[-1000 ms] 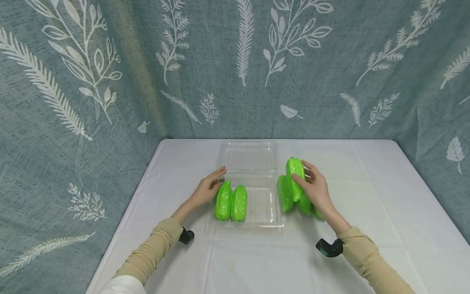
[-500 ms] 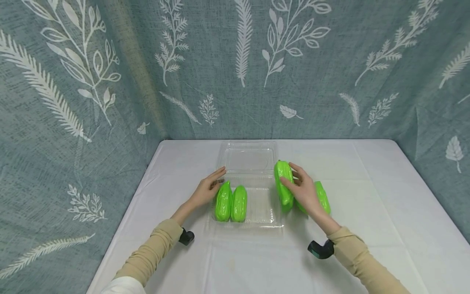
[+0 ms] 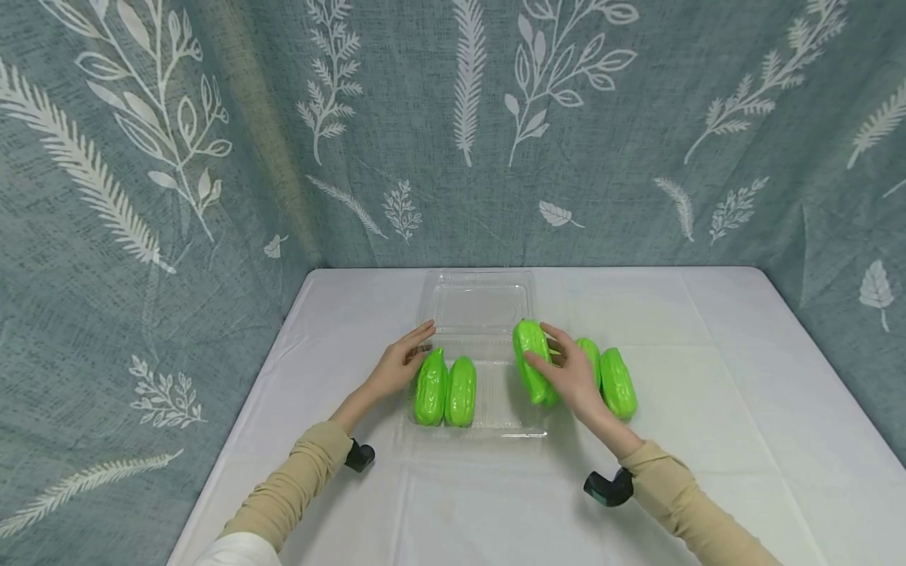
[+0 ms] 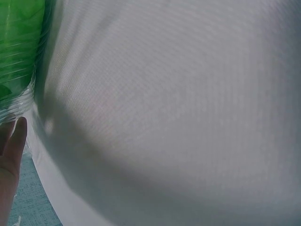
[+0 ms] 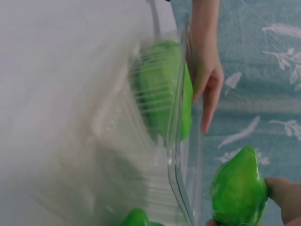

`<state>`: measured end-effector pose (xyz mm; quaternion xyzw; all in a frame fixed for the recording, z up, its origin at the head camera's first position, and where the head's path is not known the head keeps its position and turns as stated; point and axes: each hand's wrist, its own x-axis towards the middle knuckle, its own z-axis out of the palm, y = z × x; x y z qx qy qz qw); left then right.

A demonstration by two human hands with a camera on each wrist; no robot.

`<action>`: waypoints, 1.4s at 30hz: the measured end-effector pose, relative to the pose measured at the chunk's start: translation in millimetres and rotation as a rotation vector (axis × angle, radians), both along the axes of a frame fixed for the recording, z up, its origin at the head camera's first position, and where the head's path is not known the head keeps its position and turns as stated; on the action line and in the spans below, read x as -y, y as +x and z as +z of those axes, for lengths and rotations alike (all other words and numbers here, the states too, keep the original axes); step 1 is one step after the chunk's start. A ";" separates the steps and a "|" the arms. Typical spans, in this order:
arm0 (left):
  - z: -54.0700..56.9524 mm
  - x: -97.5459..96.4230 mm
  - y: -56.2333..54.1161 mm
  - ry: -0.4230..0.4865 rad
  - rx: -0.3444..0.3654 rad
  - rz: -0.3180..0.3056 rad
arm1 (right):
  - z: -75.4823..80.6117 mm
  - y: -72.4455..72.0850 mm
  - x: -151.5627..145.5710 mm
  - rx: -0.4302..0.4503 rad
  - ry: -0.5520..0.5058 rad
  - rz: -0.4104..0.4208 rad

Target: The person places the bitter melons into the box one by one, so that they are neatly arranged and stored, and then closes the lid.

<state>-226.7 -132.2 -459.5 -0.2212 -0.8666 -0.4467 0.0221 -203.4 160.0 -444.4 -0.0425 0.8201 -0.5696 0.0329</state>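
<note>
Gripping, right hand [image 3: 570,376]: thumb and fingers pinch a green piece [image 3: 530,354], held up at the right side of the clear tray [image 3: 499,393].
Left hand [image 3: 396,369]: fingers loosely extended by the clear tray's left wall.
Rim: a low pass could snag it and skew the thin-looking plastic.
Glossy skin: probably slick; a weak pinch might drop it onto the outside pieces [image 3: 618,385].

L hand [image 3: 398,365] w/ fingers [image 3: 419,333] fwd, R hand [image 3: 570,376] in grip, both forearms [image 3: 290,478] diag.
</note>
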 end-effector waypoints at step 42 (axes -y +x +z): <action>-0.9 0.4 0.6 0.000 -0.001 0.006 | -21.9 10.0 56.1 0.007 0.078 -0.018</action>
